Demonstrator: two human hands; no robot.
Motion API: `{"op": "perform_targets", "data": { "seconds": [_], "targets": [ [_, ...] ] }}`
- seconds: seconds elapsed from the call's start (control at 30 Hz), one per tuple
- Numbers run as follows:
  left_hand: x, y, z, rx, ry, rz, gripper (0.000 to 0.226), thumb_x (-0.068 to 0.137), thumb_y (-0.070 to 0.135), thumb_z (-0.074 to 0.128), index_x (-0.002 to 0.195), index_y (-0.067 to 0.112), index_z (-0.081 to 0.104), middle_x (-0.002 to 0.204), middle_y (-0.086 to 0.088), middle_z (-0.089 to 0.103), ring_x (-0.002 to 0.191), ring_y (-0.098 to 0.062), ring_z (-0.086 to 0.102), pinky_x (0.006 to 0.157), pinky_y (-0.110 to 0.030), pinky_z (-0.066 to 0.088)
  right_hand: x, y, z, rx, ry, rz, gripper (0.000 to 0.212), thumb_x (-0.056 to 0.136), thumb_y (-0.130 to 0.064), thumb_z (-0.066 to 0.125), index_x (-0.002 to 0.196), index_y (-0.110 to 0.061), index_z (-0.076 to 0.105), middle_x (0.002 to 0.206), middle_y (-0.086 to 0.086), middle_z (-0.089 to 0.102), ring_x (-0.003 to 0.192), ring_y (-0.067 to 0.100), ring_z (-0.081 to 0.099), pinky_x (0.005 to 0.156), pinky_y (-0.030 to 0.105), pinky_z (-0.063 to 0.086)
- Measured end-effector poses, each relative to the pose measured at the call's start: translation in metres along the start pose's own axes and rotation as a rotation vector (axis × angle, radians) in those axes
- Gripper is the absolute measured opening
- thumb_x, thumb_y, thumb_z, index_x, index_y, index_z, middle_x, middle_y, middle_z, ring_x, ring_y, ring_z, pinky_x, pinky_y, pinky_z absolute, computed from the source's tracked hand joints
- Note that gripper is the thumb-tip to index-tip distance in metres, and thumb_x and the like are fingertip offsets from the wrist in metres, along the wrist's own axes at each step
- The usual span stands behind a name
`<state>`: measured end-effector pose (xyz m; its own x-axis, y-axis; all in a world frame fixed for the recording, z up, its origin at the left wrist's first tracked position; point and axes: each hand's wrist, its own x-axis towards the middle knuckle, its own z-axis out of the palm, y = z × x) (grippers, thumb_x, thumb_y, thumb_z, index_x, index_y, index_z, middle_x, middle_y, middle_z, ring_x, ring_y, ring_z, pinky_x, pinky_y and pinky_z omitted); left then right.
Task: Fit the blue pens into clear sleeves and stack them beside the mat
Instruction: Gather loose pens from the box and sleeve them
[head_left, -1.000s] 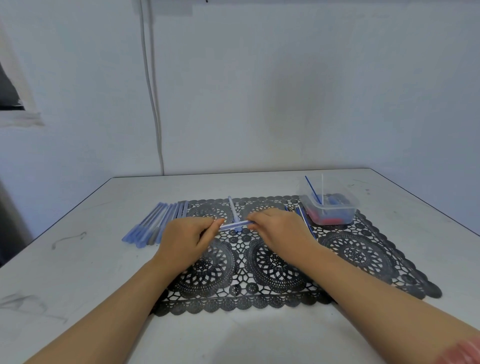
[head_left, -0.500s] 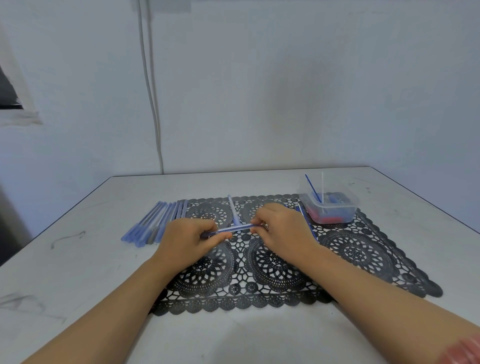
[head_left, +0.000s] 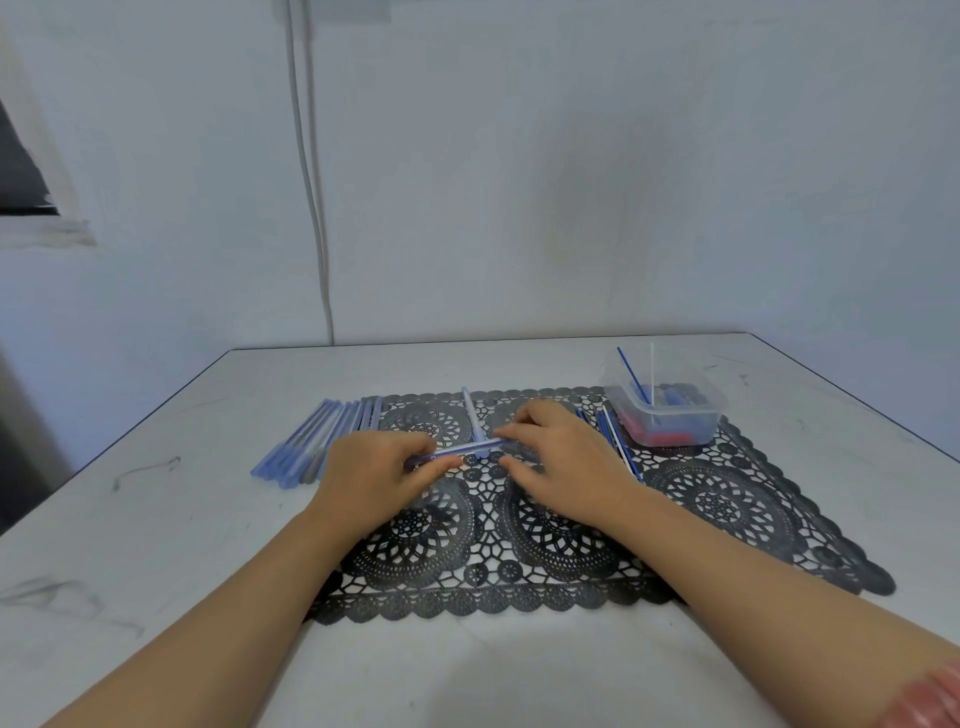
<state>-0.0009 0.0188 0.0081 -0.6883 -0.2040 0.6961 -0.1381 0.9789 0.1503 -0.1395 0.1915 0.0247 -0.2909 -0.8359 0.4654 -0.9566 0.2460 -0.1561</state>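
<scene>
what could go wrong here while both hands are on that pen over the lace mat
1. The pen is pinched between the left hand and right hand directly above a loose pen lying crosswise on the mat; lowering it may knock that one askew.
2. The row of finished pens lies close to the left hand; a sweep outward could scatter it.
3. The clear tub has thin sticks leaning out; reaching there may tip them.

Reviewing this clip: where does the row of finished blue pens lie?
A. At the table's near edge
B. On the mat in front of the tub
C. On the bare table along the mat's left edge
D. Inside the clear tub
C: the finished pens lie side by side on the white table, just off the left edge of the black lace mat.
</scene>
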Motion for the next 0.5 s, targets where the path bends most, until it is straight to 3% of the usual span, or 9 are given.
{"op": "perform_targets", "data": {
  "seconds": [0.3,0.5],
  "targets": [
    [-0.0004,0.001,0.0001,0.024,-0.056,-0.002,0.05,0.078,0.067,0.045,0.055,0.025,0.06,0.038,0.012,0.035,0.036,0.001,0.034,0.04,-0.011,0.018,0.0002,0.0009,0.0015,0.046,0.102,0.016,0.012,0.083,-0.018,0.066,0.092,-0.014,0.072,0.093,0.0,0.067,0.087,0.019,0.06,0.076,0.033,0.05],
    [0.0006,0.0024,-0.0028,-0.01,-0.013,-0.063,0.048,0.078,0.067,0.045,0.056,0.028,0.061,0.037,0.015,0.033,0.037,0.006,0.034,0.041,-0.013,0.023,0.0009,0.0028,0.0006,0.085,0.005,0.056,0.008,0.085,-0.014,0.061,0.086,-0.018,0.068,0.097,-0.004,0.066,0.094,0.014,0.059,0.082,0.032,0.049]
  ]
}}
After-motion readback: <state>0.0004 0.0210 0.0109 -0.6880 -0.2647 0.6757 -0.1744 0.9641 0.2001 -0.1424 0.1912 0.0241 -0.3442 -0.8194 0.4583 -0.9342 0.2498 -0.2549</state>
